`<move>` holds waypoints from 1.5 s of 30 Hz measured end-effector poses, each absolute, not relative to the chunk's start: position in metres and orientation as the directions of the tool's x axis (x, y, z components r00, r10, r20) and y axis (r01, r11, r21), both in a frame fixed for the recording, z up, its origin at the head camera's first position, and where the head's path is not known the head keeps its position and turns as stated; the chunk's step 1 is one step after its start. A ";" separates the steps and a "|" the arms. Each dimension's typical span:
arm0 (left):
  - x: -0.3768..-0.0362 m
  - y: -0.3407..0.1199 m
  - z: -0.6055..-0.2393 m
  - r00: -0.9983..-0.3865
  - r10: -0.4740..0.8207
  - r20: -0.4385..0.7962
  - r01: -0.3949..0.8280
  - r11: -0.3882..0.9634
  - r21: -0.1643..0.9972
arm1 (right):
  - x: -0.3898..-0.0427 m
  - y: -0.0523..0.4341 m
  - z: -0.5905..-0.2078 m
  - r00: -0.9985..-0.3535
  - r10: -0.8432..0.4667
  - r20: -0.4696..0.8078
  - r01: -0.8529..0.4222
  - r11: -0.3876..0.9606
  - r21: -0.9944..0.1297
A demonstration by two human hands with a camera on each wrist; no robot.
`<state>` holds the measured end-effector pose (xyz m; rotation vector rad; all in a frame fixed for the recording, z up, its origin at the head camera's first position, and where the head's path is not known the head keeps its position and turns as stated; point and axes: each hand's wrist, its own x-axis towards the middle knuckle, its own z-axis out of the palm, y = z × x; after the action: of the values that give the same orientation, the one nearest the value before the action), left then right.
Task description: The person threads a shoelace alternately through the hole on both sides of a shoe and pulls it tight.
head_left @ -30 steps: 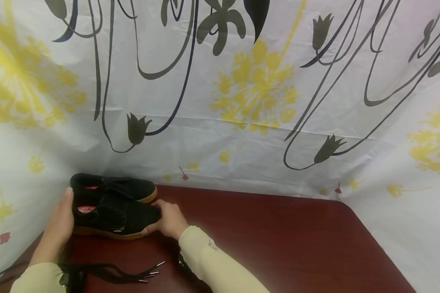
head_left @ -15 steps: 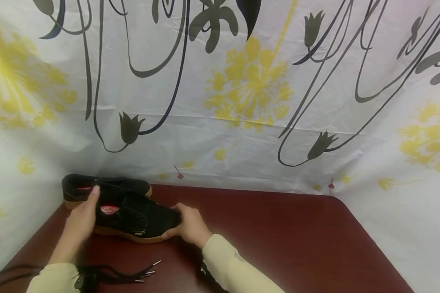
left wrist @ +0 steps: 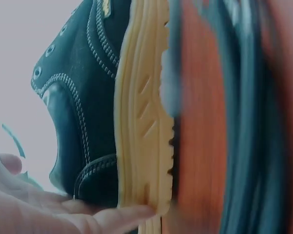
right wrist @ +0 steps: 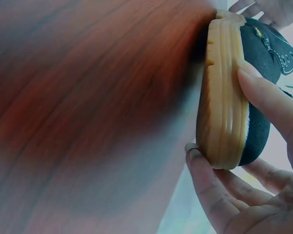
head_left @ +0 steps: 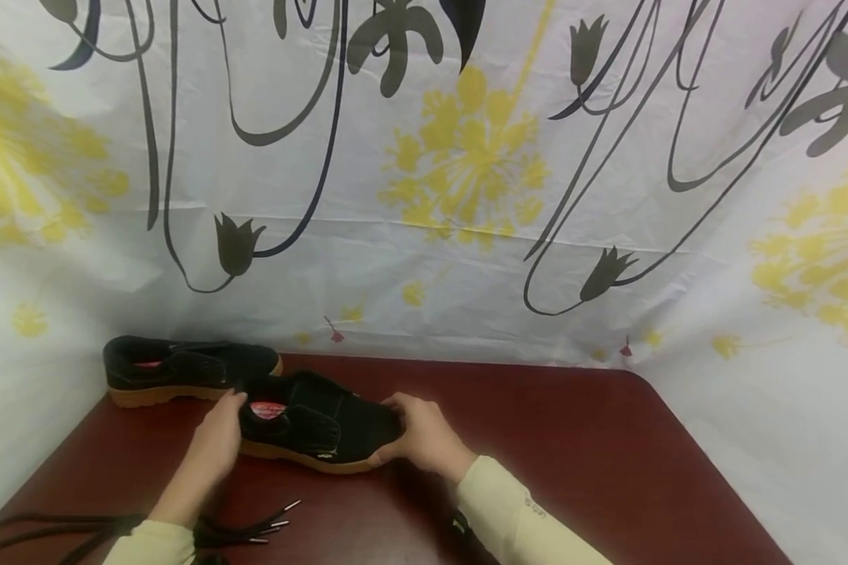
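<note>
Sitting upright between the two hands, the nearer black shoe (head_left: 363,428) has its toe pointing to the person's right and its heel to the left; a red patch of insole (head_left: 267,410) shows in its opening. The tan sole (right wrist: 223,97) faces the table, though whether it bears fully on the surface is hard to tell. The right hand (head_left: 427,439) grips the toe end, closed about as far as the shoe's width allows: its thumb lies along the near side at the sole edge while the other fingers wrap the front, one fingertip reaching the sole's lower edge. At the opposite end, the left hand (head_left: 219,435) lays fairly straight fingers across the back of the heel, touching it without curling round.

Behind and to the left, the second shoe (head_left: 184,369) stands by the printed curtain (head_left: 466,302), toe also to the right, partly overlapped by the nearer shoe's heel in the head view. Black laces (head_left: 229,537) with pale tips lie in front, near the left sleeve (head_left: 151,545). Everything stands on a dark red table (head_left: 572,471).
</note>
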<state>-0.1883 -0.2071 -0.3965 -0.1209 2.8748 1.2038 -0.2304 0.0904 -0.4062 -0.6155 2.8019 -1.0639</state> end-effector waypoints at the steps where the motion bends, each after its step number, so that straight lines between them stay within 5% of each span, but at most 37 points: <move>1: -0.186 -0.200 -0.395 -0.996 -0.067 -0.057 -0.087 0.668 0.739 | -0.229 0.095 -0.405 -0.913 -0.403 0.068 -0.348 0.680 -0.645; 6: -0.175 -0.167 -0.382 -0.991 -0.073 -0.113 -0.134 0.433 0.891 | -0.220 0.120 -0.398 -0.895 -0.436 0.095 -0.395 0.676 -0.622; 15: -0.156 -0.122 -0.371 -0.991 -0.004 -0.134 -0.128 0.331 0.935 | -0.198 0.174 -0.386 -0.899 -0.431 0.079 -0.374 0.663 -0.648; 32: -0.110 -0.050 -0.401 -0.972 0.106 -0.210 -0.176 0.267 0.947 | -0.160 0.265 -0.399 -0.866 -0.499 0.001 -0.399 0.691 -0.602; 38: -0.105 -0.046 -0.409 -0.972 0.186 -0.142 -0.101 0.213 0.972 | -0.155 0.286 -0.394 -0.866 -0.499 0.009 -0.406 0.694 -0.595; 45: -0.097 -0.079 -0.411 -0.976 0.179 -0.122 -0.040 0.405 0.914 | -0.151 0.283 -0.398 -0.842 -0.540 -0.020 -0.442 0.710 -0.548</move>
<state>-0.0969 -0.0792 -0.4107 0.1234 2.4593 1.6075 -0.1513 0.2825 -0.3978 -0.7932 2.7369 -0.8088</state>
